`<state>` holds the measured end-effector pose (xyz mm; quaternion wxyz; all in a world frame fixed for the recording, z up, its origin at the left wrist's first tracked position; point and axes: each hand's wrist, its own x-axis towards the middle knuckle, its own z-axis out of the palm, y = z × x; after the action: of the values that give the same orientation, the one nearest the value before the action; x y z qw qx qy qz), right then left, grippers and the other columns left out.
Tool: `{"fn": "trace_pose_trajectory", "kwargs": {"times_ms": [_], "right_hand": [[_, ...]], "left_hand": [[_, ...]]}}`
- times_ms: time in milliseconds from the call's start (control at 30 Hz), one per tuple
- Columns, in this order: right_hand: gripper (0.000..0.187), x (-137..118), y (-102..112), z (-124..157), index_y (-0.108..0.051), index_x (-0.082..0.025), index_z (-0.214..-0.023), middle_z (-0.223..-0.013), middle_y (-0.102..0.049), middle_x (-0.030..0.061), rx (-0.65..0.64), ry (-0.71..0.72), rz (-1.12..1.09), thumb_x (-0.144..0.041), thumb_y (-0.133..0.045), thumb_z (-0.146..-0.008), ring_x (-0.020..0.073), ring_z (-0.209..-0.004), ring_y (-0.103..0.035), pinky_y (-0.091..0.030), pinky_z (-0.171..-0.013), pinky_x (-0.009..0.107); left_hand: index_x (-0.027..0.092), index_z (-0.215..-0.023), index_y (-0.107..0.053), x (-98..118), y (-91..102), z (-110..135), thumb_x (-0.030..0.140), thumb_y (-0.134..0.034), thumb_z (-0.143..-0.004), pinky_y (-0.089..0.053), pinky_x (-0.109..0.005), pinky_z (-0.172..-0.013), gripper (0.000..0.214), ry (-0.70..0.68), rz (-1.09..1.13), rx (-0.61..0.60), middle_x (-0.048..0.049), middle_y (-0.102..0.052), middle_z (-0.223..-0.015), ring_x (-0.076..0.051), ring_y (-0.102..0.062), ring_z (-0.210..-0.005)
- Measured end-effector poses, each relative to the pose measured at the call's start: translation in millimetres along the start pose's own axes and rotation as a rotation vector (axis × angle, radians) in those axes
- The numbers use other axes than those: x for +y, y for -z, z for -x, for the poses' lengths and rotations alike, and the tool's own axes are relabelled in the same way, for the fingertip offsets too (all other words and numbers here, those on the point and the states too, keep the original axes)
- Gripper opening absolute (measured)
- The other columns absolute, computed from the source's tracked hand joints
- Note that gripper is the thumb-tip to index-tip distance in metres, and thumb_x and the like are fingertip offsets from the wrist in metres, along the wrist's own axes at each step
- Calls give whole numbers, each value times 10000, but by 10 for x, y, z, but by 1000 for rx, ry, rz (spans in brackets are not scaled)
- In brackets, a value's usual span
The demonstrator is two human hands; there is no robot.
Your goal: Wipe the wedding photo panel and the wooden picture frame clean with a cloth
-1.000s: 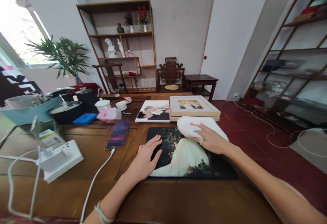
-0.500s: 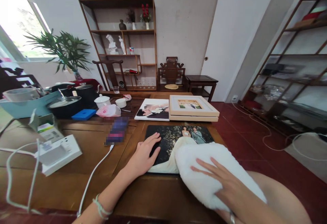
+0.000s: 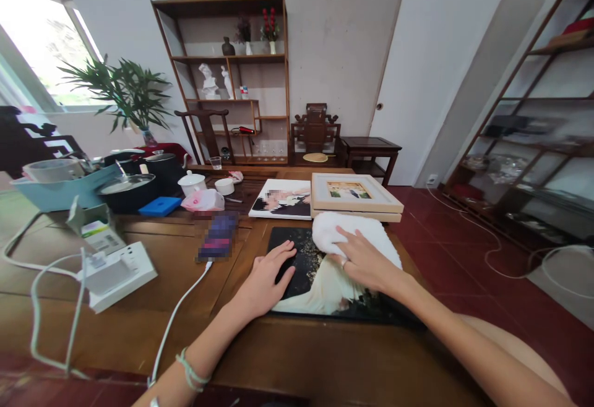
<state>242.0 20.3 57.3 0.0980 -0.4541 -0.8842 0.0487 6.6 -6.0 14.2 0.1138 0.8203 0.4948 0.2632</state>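
A dark photo panel (image 3: 331,289) with a pale, flowing dress in the picture lies flat on the wooden table (image 3: 288,357). On its left part rests my left hand (image 3: 266,277), open, the fingers stretched over the surface. My right hand (image 3: 364,260) presses a fluffy white cloth (image 3: 378,234) onto the panel's upper right, with the index finger extended and other fingers bent into the cloth. The couple at the top of the picture is hidden beneath the cloth.
Behind the panel lie a white-edged photo print (image 3: 283,200) and light wooden picture frames (image 3: 357,193). To the left are a phone (image 3: 218,237) on a white cable, a white power strip (image 3: 123,274), a blue box (image 3: 160,206) and a black pan (image 3: 127,193).
My right hand and the white cloth have moved away from me, from the panel's near right corner to its far right part. My left hand stays on the panel.
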Motion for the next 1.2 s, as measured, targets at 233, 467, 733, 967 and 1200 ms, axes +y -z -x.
{"fn": "trace_pose_trajectory", "kwargs": {"times_ms": [233,467,733,967,1200], "right_hand": [[234,-602,-44,817,-685,-200,-902,-1452,-282,53,-190,135,-48,-177,-514,-744,334,-1343,-113,-127,-1049,611],[374,-548,-21,748,-630,-207,-1073,-1438,-321,60,-154,155,-102,-131,-465,-746,302,-1351,-120,-93,-1044,621],[380,-158,-115,-243,-518,-207,-1232,-1417,-367,72,-23,60,-63,-227,-382,-878,282,-1340,-185,-135,-1029,606],[304,-341,-135,60,-637,-188,-1054,-1421,-358,88,-37,127,-45,-202,-460,-807,304,-1346,-151,-82,-1046,598],[472,-640,33,803,-595,-215,-1134,-1444,-307,37,-189,200,-102,-115,-483,-687,300,-1350,-123,-107,-1064,593]], "left_hand": [[181,-1188,-509,2,-13,2,236,-426,-880,-327,-445,-1033,323,8,11,2,-105,-459,-1361,-205,-377,-1289],[174,-1188,-512,-9,-30,-3,237,-422,-880,-326,-449,-1035,327,7,-9,-3,-108,-456,-1363,-212,-378,-1288],[175,-1203,-509,-11,-6,8,225,-427,-880,-333,-452,-1029,337,-6,-12,-6,-114,-453,-1364,-218,-392,-1279],[189,-1248,-486,12,1,-14,228,-415,-884,-328,-462,-1032,373,3,10,-12,-99,-450,-1369,-223,-373,-1291],[159,-1267,-474,8,-1,-12,233,-416,-880,-322,-440,-1041,398,29,-2,-23,-110,-441,-1375,-219,-374,-1291]]}}
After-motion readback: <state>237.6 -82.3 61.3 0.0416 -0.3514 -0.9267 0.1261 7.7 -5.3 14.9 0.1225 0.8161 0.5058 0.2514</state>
